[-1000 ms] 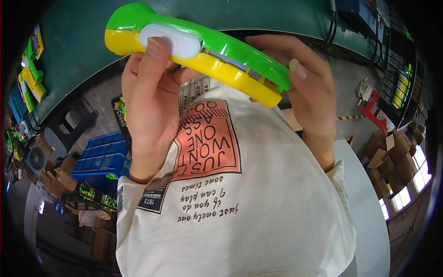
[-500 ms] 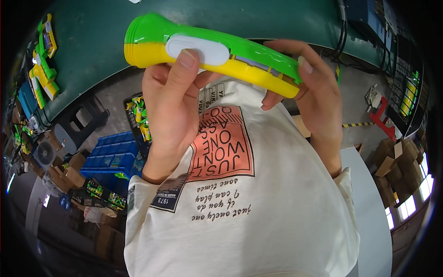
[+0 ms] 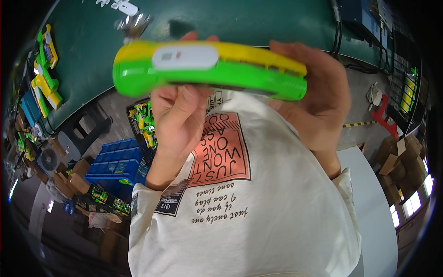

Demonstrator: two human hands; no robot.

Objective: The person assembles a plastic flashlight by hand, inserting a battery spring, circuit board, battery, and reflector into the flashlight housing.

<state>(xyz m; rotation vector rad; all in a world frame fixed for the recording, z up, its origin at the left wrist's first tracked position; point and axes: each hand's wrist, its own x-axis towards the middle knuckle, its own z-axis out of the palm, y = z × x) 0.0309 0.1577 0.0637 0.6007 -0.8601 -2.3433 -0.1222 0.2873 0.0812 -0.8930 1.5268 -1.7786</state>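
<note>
A green and yellow plastic flashlight point(image 3: 254, 79) lies crosswise between my two hands, its wide round head to the left. On the side facing up sits a white oval panel with small grey and red marks. My left hand point(image 3: 177, 108) grips it from below near the head, with thumb in front and fingertips showing over the far side. Around the narrow tail end curls my right hand point(image 3: 320, 92), fingers behind it and thumb below. A gap shows along the seam between the yellow and green halves near the tail. The flashlight is slightly blurred.
Beyond my hands stretches a green table point(image 3: 258, 23), with white plastic parts point(image 3: 127, 7) and shiny reflector-like pieces point(image 3: 133, 25) on it. More flashlights point(image 3: 46, 87) lie at its left. Blue crates point(image 3: 113, 159) stand lower left; a black wire rack point(image 3: 406, 101) is at right.
The flashlight has been rolled over: yellow now lies on the far side and green nearer me. My left thumb has left the white panel. White parts and reflector-like pieces have come into view.
</note>
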